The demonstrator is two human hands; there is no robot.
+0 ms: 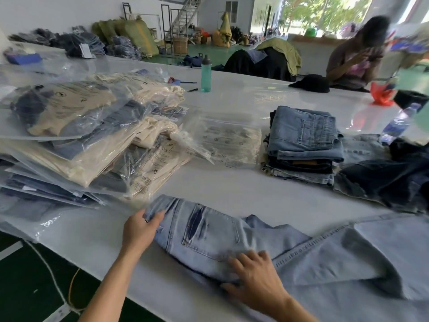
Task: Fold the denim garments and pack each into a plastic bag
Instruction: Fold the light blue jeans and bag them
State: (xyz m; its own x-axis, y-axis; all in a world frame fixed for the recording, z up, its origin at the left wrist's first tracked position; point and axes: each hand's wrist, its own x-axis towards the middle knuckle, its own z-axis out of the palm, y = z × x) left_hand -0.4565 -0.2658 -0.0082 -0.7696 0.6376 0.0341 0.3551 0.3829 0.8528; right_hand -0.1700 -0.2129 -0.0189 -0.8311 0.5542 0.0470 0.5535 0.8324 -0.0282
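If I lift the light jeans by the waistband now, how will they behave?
Likely floppy: the light jeans lie wrinkled and limp, so the legs would probably dangle. The left hand grips the waistband; the right hand presses flat. They seem unlikely to slide.

Long glossy white worktable [232, 189] across mid-frame, white wall [58, 12] upper left, metal staircase [189, 8] top centre, green floor [206, 51] beyond, bright daylit windows [325, 12] upper right
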